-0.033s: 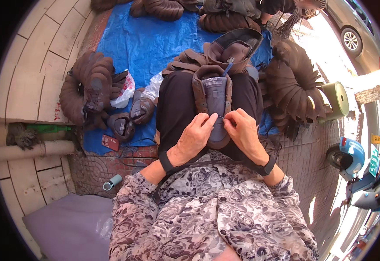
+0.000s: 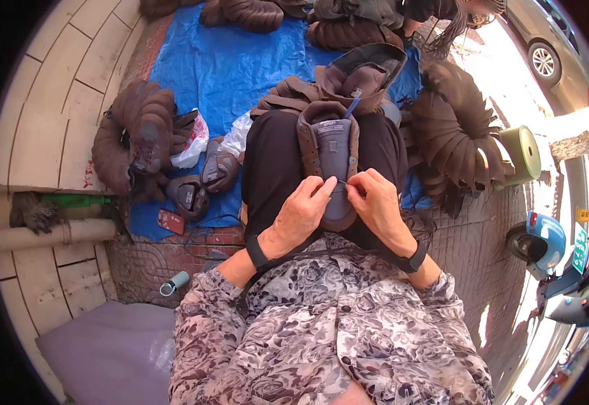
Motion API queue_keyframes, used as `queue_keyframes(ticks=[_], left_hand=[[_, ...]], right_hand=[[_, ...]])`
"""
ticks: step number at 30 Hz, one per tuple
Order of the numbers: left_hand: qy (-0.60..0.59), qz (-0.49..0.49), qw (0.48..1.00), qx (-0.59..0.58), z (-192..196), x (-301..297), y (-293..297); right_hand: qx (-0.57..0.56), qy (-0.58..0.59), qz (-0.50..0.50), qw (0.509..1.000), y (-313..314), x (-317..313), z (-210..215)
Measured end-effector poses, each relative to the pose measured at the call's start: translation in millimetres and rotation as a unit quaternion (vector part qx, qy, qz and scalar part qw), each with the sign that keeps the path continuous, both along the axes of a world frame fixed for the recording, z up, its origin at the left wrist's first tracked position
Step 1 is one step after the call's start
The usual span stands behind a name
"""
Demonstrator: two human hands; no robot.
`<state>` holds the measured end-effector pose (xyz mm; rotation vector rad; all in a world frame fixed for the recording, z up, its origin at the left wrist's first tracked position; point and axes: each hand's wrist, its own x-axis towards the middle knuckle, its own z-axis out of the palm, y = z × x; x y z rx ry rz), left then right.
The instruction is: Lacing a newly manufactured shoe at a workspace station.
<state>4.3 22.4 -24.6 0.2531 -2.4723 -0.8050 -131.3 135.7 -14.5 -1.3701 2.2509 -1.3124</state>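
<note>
- Nothing has shifted since the earlier frame: your hands and the shoe piece sit where they were.
- Your left hand rests on the near left edge of the brown-trimmed grey shoe upper lying on your lap, its fingers curled down and pressing against the piece.
- Your right hand sits just right of it on the same near end, thumb and forefinger pinched together on something thin at the edge; you cannot tell what it is.
- That shoe upper lies lengthwise along your black-trousered thighs, its toe end pointing away from you, its near end between your two hands.
- Just beyond your knees sits a dark brown open shoe shell on a blue plastic tarp spread over the ground.
- Left of your lap, on the tarp, lie two loose brown-and-grey shoe uppers near a white plastic bag.
- Farther left is a bundled ring of dark brown shoe uppers; a similar fan-shaped bundle of brown uppers stands to the right.
- An olive-green roll of material lies just right of that bundle.
- A small red flat packet lies at the tarp's near left edge.
</note>
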Motion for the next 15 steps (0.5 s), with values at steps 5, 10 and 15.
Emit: queue_keyframes(ticks=[5, 10, 15], left_hand=[[-0.012, -0.017, 1.0, -0.012, -2.4, 1.0, -2.3], [-0.019, -0.018, 1.0, 0.006, -0.5, -0.2, -0.7], [-0.022, -0.021, 1.0, -0.003, -3.1, -0.9, -1.2]], right_hand=[[0.01, -0.019, 0.01, 1.0, -0.7, -0.7, 1.4], [0.019, -0.01, 0.02, 1.0, -1.4, -2.0, 1.9], [0.022, 0.005, 0.019, 1.0, -2.0, -1.1, 2.0]])
